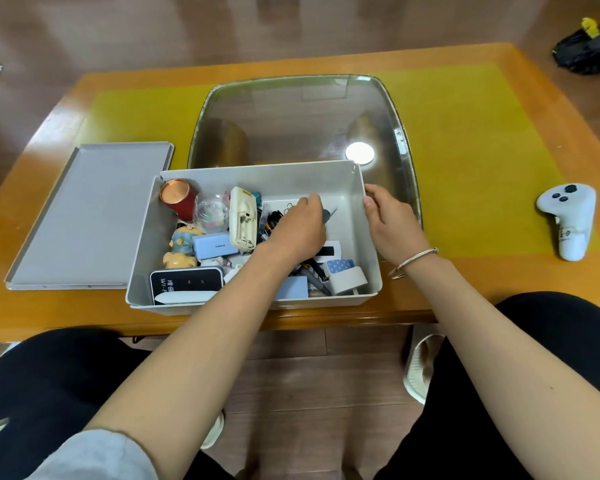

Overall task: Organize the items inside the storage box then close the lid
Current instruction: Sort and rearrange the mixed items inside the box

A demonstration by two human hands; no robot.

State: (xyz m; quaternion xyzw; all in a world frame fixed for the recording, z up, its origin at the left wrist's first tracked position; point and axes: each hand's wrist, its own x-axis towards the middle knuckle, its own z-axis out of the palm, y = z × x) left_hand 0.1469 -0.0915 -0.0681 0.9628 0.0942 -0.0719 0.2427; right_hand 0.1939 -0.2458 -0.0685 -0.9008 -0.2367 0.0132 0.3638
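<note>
Reaching into the storage box on the table, the left hand curls over the pens and a grey-white tool (exact grip hidden), while the right hand grips the box's right wall. The lid lies flat just left of the box, its long axis running away from the person, so the left hand is nearer it.

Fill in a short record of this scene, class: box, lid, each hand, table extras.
box: open grey plastic storage box, cluttered with small items
lid: flat grey plastic lid, on the table left of the box
left hand: inside the box, on a grey pen-like item
right hand: gripping the box's right wall
extras: white game controller, far right
</note>
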